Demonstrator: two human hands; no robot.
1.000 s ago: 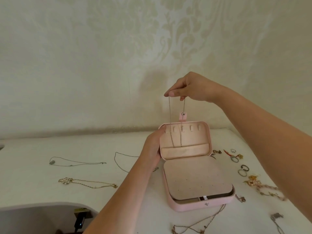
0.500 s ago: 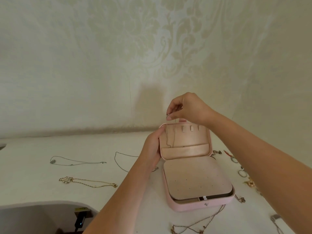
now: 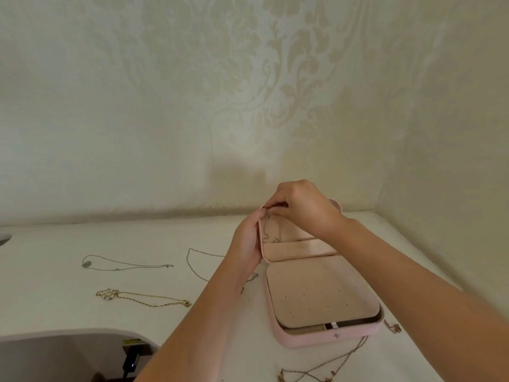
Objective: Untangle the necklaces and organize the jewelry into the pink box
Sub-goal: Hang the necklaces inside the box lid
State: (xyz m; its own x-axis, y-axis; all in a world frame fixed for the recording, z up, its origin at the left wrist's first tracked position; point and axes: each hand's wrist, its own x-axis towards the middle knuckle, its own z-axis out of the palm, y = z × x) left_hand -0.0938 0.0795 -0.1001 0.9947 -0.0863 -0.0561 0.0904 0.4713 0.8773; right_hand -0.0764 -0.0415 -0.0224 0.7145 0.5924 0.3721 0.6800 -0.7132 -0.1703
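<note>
The pink box (image 3: 325,336) lies open on the white table, its lid standing upright toward the wall. My left hand (image 3: 246,244) grips the lid's left edge. My right hand (image 3: 301,206) pinches a thin silver necklace (image 3: 271,230) at the lid's top left corner; the chain hangs down inside the lid toward its pocket. A silver necklace (image 3: 124,264) and a gold necklace (image 3: 143,297) lie stretched out on the left. Another silver chain (image 3: 197,261) lies beside my left forearm.
A tangled brownish chain (image 3: 325,366) lies in front of the box, and a small piece (image 3: 394,326) sits at its right corner. My right arm hides the table to the right. The patterned wall stands close behind. A dark device (image 3: 132,359) shows below the table's curved edge.
My right hand has come down from high above the box to the lid's top left corner, lowering the chain into the lid. The left hand has stayed on the lid's edge.
</note>
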